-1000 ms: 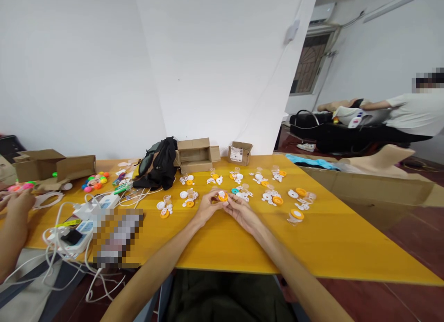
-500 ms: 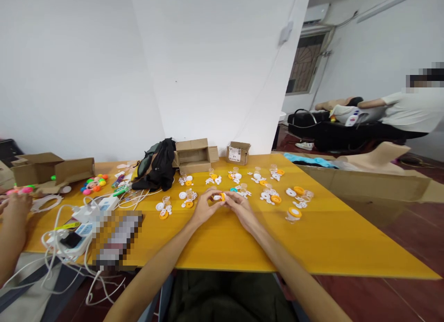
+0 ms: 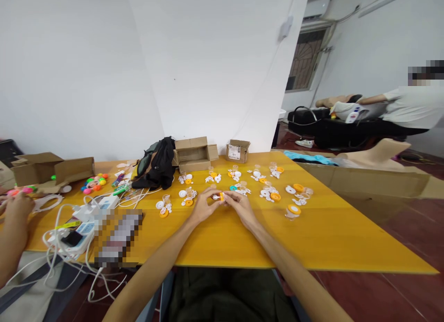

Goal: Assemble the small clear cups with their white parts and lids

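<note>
- Taking the clock from the spot between your hands, with twelve straight away from you, your left hand (image 3: 202, 208) sat on the nine o'clock side, its thumb and fingers curved inward and pinching an orange ring (image 3: 222, 196).
- Your right hand (image 3: 242, 207) sat on the three o'clock side, thumb and fingertips pinching the same ring.
- The ring was at the center, held up over the near-middle of the table (image 3: 222, 248).
- A small white piece (image 3: 215, 197) showed inside the curl of your left fingers, against the nine o'clock side of the ring; its exact fit was too small to tell.
- A teal ring (image 3: 233, 188) lay just beyond your right fingers, near one o'clock, with a clear cup (image 3: 243, 185) beside it.
- At three o'clock, past a cluster of white discs (image 3: 267, 194), stood a jar (image 3: 293, 212) with an orange and white top.
- At nine o'clock, near your left hand, was a flat orange lid (image 3: 189, 203).
- A black bag (image 3: 161, 167) lay at ten o'clock, an open box (image 3: 194, 157) at eleven, and a smaller box (image 3: 238, 151) between twelve and one.
- A phone (image 3: 120, 238) lay between eight and nine o'clock, beside a power strip (image 3: 85, 229).
- Farther out at nine o'clock was another person's arm (image 3: 12, 234).
</note>
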Action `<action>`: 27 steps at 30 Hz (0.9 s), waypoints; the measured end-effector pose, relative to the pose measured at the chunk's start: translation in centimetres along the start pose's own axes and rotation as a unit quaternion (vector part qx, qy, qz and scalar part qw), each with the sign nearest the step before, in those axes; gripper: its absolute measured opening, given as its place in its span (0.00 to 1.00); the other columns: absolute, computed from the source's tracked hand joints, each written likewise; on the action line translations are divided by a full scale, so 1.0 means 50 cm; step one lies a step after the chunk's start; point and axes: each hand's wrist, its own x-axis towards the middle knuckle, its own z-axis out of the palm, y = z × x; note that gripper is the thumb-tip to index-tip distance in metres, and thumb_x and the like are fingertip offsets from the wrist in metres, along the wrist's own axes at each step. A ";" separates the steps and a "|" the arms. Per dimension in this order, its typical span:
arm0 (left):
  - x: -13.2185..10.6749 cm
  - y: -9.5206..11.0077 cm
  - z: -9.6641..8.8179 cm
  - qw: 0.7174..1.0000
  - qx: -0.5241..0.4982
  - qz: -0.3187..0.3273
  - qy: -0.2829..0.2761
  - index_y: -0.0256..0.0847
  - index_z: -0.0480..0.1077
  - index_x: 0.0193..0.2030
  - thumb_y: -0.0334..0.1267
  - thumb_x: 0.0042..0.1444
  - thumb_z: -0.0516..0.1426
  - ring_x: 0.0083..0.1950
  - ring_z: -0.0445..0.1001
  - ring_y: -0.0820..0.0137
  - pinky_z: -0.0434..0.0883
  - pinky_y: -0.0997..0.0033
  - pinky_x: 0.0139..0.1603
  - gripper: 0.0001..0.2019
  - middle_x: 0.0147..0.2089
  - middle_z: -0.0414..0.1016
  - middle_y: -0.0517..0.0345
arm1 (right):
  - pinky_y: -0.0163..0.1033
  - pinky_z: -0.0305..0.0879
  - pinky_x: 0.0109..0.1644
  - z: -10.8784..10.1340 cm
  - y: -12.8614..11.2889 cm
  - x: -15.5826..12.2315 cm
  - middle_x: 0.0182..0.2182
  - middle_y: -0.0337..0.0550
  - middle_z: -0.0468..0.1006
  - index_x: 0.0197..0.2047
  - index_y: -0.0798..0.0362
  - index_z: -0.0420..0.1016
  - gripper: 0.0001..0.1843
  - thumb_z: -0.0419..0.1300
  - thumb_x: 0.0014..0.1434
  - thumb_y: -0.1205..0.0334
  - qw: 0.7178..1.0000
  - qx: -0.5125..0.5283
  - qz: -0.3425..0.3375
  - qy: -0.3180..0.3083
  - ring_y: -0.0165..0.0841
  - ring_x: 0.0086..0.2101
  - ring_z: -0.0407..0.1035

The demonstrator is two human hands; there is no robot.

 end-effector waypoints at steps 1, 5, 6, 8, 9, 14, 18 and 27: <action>0.000 0.000 -0.001 1.000 0.004 0.006 -0.002 0.42 0.78 0.43 0.38 0.54 0.63 0.44 0.77 0.64 0.73 0.62 0.49 0.10 0.42 0.79 0.52 | 0.43 0.72 0.38 0.000 -0.001 0.000 0.30 0.44 0.83 0.32 0.50 0.82 0.29 0.70 0.38 0.34 1.000 -0.010 -0.004 -0.003 0.37 0.30 0.74; -0.002 0.001 -0.001 0.999 0.014 0.032 -0.011 0.42 0.77 0.45 0.34 0.54 0.62 0.45 0.76 0.64 0.74 0.62 0.50 0.11 0.43 0.78 0.52 | 0.41 0.71 0.34 0.000 -0.006 -0.003 0.24 0.43 0.80 0.28 0.52 0.81 0.29 0.67 0.42 0.31 0.999 -0.039 -0.006 -0.021 0.35 0.26 0.71; -0.003 0.002 -0.001 0.999 0.015 0.037 -0.015 0.42 0.77 0.46 0.33 0.55 0.62 0.45 0.76 0.64 0.74 0.62 0.49 0.11 0.43 0.78 0.52 | 0.40 0.70 0.32 0.000 -0.008 -0.004 0.22 0.42 0.78 0.26 0.52 0.80 0.29 0.66 0.42 0.30 0.999 -0.042 -0.001 -0.021 0.34 0.25 0.70; -0.004 0.005 -0.001 0.999 0.017 0.046 -0.021 0.43 0.77 0.47 0.33 0.55 0.62 0.45 0.76 0.64 0.73 0.62 0.50 0.12 0.43 0.77 0.52 | 0.39 0.68 0.29 0.002 -0.010 -0.006 0.19 0.41 0.76 0.24 0.52 0.77 0.31 0.65 0.42 0.29 0.999 -0.046 0.010 -0.018 0.33 0.22 0.69; -0.004 0.006 -0.001 0.998 0.018 0.048 -0.024 0.43 0.77 0.47 0.33 0.55 0.62 0.46 0.76 0.64 0.73 0.62 0.50 0.12 0.43 0.77 0.52 | 0.38 0.67 0.28 0.003 -0.012 -0.006 0.18 0.40 0.75 0.23 0.52 0.76 0.32 0.64 0.42 0.28 0.999 -0.047 0.016 -0.016 0.32 0.21 0.68; -0.004 0.007 0.000 0.998 0.015 0.052 -0.033 0.44 0.77 0.47 0.33 0.56 0.62 0.48 0.75 0.64 0.73 0.61 0.53 0.12 0.45 0.77 0.52 | 0.35 0.61 0.22 0.008 -0.015 -0.007 0.16 0.37 0.71 0.22 0.52 0.73 0.34 0.63 0.38 0.24 0.998 -0.052 0.041 -0.007 0.30 0.18 0.64; -0.003 0.002 0.004 0.999 0.002 0.041 -0.026 0.44 0.76 0.47 0.33 0.55 0.62 0.49 0.75 0.63 0.72 0.60 0.54 0.13 0.45 0.77 0.52 | 0.35 0.62 0.24 0.007 -0.014 -0.006 0.17 0.37 0.72 0.22 0.51 0.72 0.33 0.63 0.40 0.25 0.998 -0.059 0.034 -0.005 0.30 0.19 0.64; -0.001 -0.001 0.006 0.999 -0.004 -0.045 -0.008 0.42 0.77 0.44 0.38 0.54 0.63 0.44 0.76 0.65 0.73 0.65 0.48 0.10 0.43 0.79 0.54 | 0.39 0.70 0.33 0.003 -0.005 -0.004 0.29 0.43 0.80 0.31 0.51 0.80 0.27 0.67 0.44 0.34 0.998 -0.055 -0.015 -0.006 0.37 0.30 0.72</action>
